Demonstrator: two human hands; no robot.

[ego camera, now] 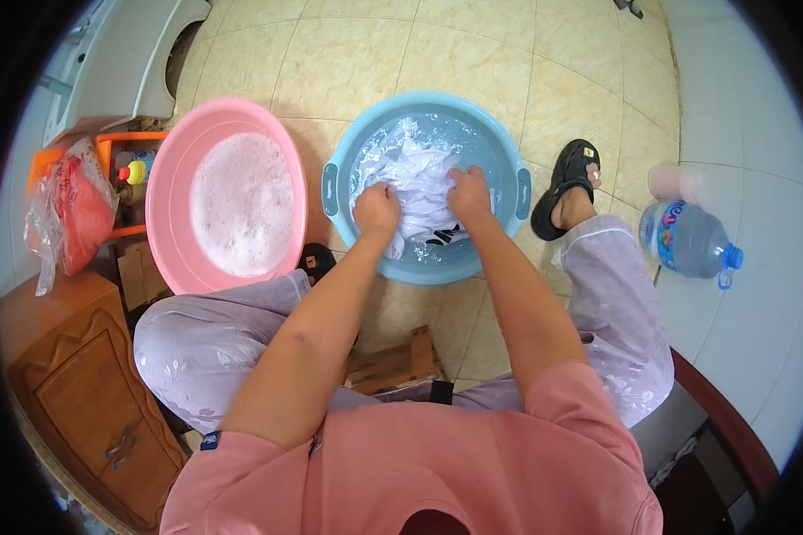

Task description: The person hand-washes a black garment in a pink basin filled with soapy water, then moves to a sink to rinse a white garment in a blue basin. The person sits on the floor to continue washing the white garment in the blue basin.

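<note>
A wet white garment [418,177] with a dark printed patch lies bunched in a blue plastic basin [435,271] of water. My left hand [377,210] grips the cloth at its left side, fingers curled into a fist. On the garment's right side, my right hand [470,194] is closed on another fold. Both hands are inside the basin's rim, close to the water. Folds of cloth between them are partly under water. Left of this basin stands a pink basin [162,200] holding sudsy water [244,204].
A large water bottle [686,239] with a blue cap is at the right by the tiled wall. An orange rack [127,136] with a red plastic bag [83,214] and a wooden cabinet [100,401] flank the left. My black clog [565,190] is right of the blue basin.
</note>
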